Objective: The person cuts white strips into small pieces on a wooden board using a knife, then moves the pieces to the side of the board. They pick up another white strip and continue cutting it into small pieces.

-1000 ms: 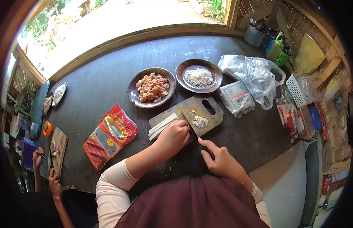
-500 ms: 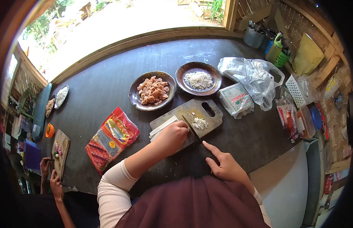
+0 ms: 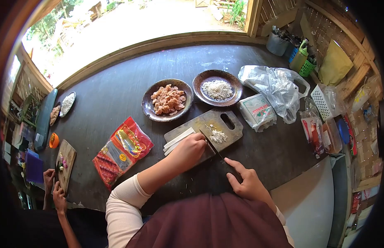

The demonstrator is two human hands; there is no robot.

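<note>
My left hand (image 3: 189, 151) is closed, its fingertips pressing white strips (image 3: 178, 139) of some food onto the cutting board (image 3: 196, 123). The strips stick out to the left of the fingers. In my right hand (image 3: 249, 182) is a kitchen knife (image 3: 212, 145), index finger stretched along the handle. Its dark blade crosses the board just right of my left fingertips. Thin white shreds (image 3: 218, 137) lie in a small heap on the board beyond the blade. The ends of the strips under my fingers are hidden.
Behind the board stand a bowl of sliced sausage-like pieces (image 3: 168, 100) and a plate of white shreds (image 3: 217, 89). A red food packet (image 3: 122, 152) lies left; plastic bags (image 3: 278, 91) lie right. At far left, another person's hands (image 3: 55, 188) work at a wooden board (image 3: 68, 165).
My right hand and the knife have drawn slightly back toward me and to the right. The left hand stays on the strips. The whole view has shifted a little.
</note>
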